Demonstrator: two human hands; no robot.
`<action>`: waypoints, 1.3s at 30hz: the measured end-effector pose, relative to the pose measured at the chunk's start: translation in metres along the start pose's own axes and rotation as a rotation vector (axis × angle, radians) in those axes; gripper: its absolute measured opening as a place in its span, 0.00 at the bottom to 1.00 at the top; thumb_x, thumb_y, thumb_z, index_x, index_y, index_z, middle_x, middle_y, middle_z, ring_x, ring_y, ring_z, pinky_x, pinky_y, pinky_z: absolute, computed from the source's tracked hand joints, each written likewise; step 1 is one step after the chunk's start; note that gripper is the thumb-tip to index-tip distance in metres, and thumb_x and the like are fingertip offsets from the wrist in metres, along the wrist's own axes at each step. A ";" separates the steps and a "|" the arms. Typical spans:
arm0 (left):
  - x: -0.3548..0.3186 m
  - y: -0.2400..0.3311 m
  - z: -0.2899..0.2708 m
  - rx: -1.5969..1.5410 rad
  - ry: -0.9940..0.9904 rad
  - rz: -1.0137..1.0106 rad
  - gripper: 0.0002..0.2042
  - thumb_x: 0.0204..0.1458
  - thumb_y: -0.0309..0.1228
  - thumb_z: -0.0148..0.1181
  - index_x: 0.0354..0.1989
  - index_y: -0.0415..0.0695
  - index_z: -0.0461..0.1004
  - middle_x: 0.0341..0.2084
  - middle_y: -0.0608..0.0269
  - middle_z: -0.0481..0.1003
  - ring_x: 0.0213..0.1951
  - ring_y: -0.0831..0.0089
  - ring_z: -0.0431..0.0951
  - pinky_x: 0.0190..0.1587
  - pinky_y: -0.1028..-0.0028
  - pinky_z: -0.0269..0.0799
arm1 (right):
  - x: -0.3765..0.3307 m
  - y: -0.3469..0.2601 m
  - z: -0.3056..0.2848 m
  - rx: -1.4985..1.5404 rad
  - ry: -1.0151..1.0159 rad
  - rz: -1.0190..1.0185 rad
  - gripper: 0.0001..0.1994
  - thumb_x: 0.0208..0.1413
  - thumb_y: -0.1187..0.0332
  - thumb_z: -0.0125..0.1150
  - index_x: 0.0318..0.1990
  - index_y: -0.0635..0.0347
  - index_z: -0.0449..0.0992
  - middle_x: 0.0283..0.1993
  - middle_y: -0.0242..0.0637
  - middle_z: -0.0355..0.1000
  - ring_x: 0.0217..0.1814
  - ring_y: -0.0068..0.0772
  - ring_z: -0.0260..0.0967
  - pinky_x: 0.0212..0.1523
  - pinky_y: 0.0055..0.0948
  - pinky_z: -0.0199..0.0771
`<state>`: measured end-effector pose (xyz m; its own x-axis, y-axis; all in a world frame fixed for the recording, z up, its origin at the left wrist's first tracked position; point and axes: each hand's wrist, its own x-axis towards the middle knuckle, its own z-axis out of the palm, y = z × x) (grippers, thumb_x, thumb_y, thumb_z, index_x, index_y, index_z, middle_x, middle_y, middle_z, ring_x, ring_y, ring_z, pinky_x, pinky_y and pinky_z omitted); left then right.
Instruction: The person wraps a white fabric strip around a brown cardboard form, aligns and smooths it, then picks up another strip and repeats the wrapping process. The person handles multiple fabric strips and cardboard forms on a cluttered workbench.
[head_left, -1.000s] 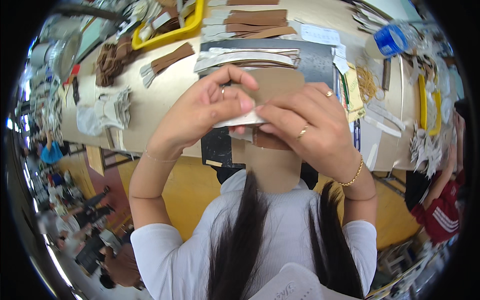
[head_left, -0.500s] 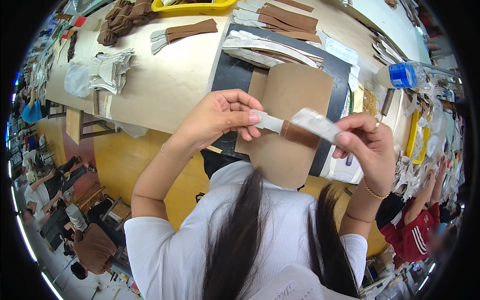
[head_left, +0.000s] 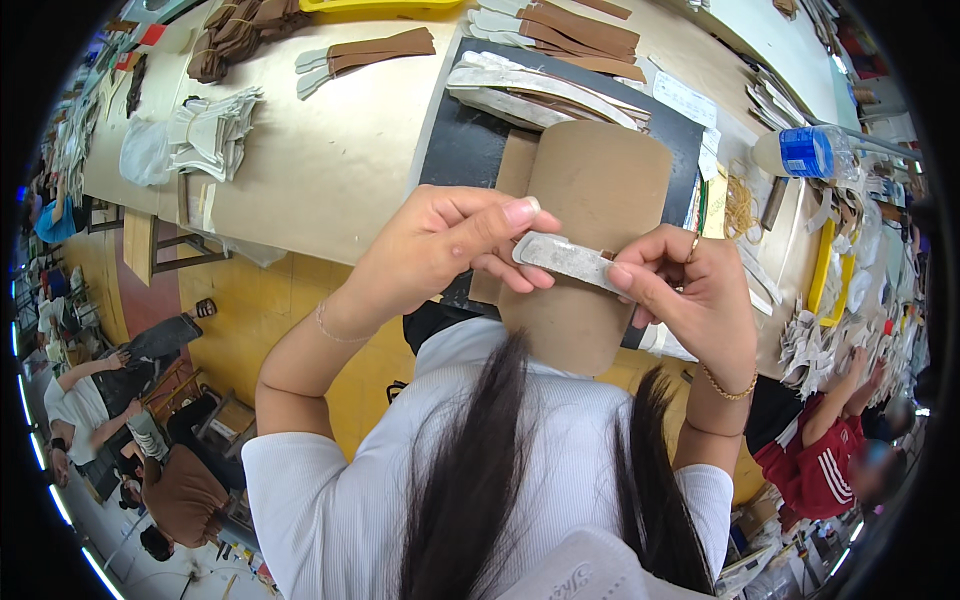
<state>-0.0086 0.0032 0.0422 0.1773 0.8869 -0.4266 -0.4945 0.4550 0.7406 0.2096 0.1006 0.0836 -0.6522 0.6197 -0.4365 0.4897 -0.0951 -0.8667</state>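
A short whitish strip (head_left: 568, 258) with one rounded end spans the gap between my hands, over a brown sheet with a curved edge (head_left: 605, 180). My right hand (head_left: 680, 285) pinches its right end between thumb and fingers. At the rounded end is my left hand (head_left: 470, 240), its thumb raised above the strip and its lower fingers curled beneath. A brown sliver shows by my right fingertips; the brown-and-white strap under the strip is otherwise hidden.
On the black mat (head_left: 455, 150) lie long white and brown strips (head_left: 545, 90). Brown straps with pale ends (head_left: 380, 48) are farther left, near white pieces (head_left: 212, 130). A bottle with a blue label (head_left: 805, 152) lies at right. Other people sit at both sides.
My right hand has moved left and slightly down, laying the whitish strip over the brown-and-white strap. My left thumb has lifted from the strap's pale end.
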 end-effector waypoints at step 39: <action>0.010 -0.026 -0.009 0.024 0.096 0.124 0.15 0.51 0.15 0.57 0.46 0.35 0.62 0.29 0.49 0.77 0.32 0.63 0.82 0.34 0.74 0.80 | 0.000 0.024 -0.011 -0.175 0.067 -0.043 0.12 0.49 0.63 0.67 0.27 0.63 0.76 0.18 0.32 0.71 0.16 0.18 0.64 0.18 0.19 0.60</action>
<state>-0.0015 -0.0005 0.0148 0.0337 0.9253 -0.3779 -0.4871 0.3453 0.8022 0.2279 0.1068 0.0651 -0.6379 0.6712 -0.3776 0.5591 0.0664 -0.8265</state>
